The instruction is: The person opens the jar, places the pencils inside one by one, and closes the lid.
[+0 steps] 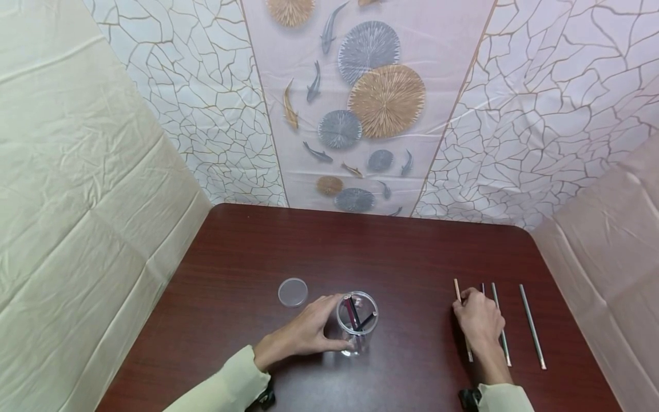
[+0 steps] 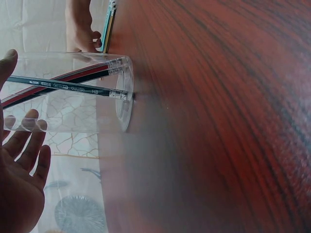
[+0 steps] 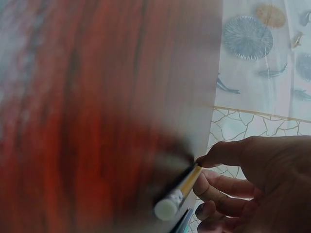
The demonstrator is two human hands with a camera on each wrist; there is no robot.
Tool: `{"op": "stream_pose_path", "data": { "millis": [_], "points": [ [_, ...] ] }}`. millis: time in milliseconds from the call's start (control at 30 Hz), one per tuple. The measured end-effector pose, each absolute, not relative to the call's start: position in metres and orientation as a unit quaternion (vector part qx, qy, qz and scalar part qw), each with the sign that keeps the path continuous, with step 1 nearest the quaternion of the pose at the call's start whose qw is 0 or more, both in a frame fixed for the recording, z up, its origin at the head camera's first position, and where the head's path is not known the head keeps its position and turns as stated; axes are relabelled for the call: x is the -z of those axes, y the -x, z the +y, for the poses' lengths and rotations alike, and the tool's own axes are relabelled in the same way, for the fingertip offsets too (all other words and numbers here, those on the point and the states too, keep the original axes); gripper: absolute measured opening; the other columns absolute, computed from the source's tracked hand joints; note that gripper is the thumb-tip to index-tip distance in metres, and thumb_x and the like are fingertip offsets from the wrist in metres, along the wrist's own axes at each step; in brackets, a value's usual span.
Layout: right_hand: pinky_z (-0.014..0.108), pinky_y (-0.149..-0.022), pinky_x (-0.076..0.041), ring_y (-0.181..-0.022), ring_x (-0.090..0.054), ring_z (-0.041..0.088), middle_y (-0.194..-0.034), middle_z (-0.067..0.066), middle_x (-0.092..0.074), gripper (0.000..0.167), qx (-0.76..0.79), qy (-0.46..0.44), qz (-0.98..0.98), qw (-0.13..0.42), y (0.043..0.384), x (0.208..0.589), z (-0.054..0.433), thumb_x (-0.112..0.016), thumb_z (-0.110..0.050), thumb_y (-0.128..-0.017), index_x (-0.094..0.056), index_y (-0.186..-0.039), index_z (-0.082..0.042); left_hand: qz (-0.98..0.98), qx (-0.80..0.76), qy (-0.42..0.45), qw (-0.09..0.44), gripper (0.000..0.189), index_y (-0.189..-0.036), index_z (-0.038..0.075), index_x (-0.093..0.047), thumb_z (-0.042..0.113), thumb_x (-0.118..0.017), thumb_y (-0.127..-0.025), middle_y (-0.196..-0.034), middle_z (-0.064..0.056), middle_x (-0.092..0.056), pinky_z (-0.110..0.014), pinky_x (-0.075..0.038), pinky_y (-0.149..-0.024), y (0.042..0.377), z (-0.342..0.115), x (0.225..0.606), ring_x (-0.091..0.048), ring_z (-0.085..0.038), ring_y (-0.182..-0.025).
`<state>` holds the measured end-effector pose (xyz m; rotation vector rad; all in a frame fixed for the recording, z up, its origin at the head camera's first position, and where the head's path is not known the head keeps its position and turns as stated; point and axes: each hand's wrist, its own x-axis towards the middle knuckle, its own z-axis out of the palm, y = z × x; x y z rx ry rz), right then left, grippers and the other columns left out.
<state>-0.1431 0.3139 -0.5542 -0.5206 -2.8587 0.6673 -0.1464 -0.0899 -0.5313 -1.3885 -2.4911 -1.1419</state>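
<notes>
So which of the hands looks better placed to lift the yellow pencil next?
The right hand, probably: it has the yellow pencil between thumb and fingers, while the left hand holds the clear cup, well away from that pencil.

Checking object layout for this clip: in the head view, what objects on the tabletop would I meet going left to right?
Round translucent disc → clear cup holding pencils → tan pencil → mostly hidden dark pencil → greenish pencil → rightmost greenish-grey pencil.
</notes>
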Motion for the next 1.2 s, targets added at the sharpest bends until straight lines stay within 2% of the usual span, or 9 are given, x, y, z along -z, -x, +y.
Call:
{"op": "stream_pose_path", "data": {
  "millis": [200, 400, 633, 800, 1033, 1200],
  "points": [
    [0.058, -0.055, -0.047, -0.076, -0.067, 0.051, -0.088, 0.024, -0.073, 0.027, -0.223, 0.181, -0.955, 0.075, 0.142, 0.549, 0.313, -0.074, -0.018, -0.088, -0.073, -0.109, 0.0, -0.81, 0.368, 0.455, 0.045, 0.088, -0.15, 0.008, -0.05, 0.041, -0.093, -0.08, -0.138, -0.005, -0.066, -0.04, -0.048, -0.11, 0.146, -0.089, 0.531, -0.061, -0.017, -0.127],
    [0.056, -0.055, -0.046, -0.076, -0.067, 0.05, -0.087, 0.019, -0.072, 0.028, -0.233, 0.176, -0.952, 0.088, 0.139, 0.536, 0.31, -0.075, -0.021, -0.089, -0.073, -0.109, -0.001, -0.811, 0.371, 0.451, 0.03, 0.088, -0.15, 0.008, -0.05, 0.039, -0.094, -0.08, -0.139, -0.005, -0.066, -0.039, -0.046, -0.112, 0.146, -0.09, 0.531, -0.06, -0.017, -0.129],
    [0.043, -0.05, -0.044, -0.071, -0.067, 0.037, -0.084, 0.007, -0.071, 0.025, -0.244, 0.14, -0.95, 0.134, 0.136, 0.508, 0.299, -0.077, -0.019, -0.089, -0.072, -0.108, -0.004, -0.811, 0.373, 0.45, 0.027, 0.087, -0.149, 0.008, -0.05, 0.037, -0.093, -0.08, -0.138, -0.004, -0.066, -0.039, -0.047, -0.111, 0.146, -0.09, 0.531, -0.061, -0.016, -0.128],
    [0.041, -0.05, -0.043, -0.069, -0.066, 0.034, -0.086, 0.008, -0.073, 0.022, -0.253, 0.126, -0.944, 0.169, 0.132, 0.484, 0.286, -0.078, -0.016, -0.088, -0.071, -0.107, -0.005, -0.81, 0.372, 0.453, 0.033, 0.087, -0.149, 0.007, -0.051, 0.037, -0.094, -0.08, -0.138, -0.005, -0.066, -0.038, -0.047, -0.11, 0.146, -0.09, 0.531, -0.061, -0.017, -0.128],
    [0.043, -0.052, -0.044, -0.068, -0.065, 0.033, -0.094, 0.009, -0.077, 0.023, -0.262, 0.114, -0.939, 0.191, 0.125, 0.455, 0.269, -0.078, -0.015, -0.087, -0.072, -0.108, -0.009, -0.809, 0.371, 0.454, 0.036, 0.086, -0.148, 0.008, -0.051, 0.037, -0.094, -0.079, -0.137, -0.005, -0.067, -0.038, -0.048, -0.109, 0.146, -0.09, 0.531, -0.062, -0.017, -0.127],
    [0.043, -0.057, -0.044, -0.072, -0.066, 0.033, -0.091, 0.012, -0.078, 0.019, -0.285, 0.097, -0.93, 0.211, 0.115, 0.435, 0.256, -0.077, -0.011, -0.086, -0.073, -0.104, -0.01, -0.811, 0.37, 0.453, 0.031, 0.087, -0.149, 0.007, -0.051, 0.037, -0.094, -0.079, -0.137, -0.005, -0.066, -0.039, -0.047, -0.11, 0.146, -0.09, 0.532, -0.061, -0.017, -0.128]
  ]
}}
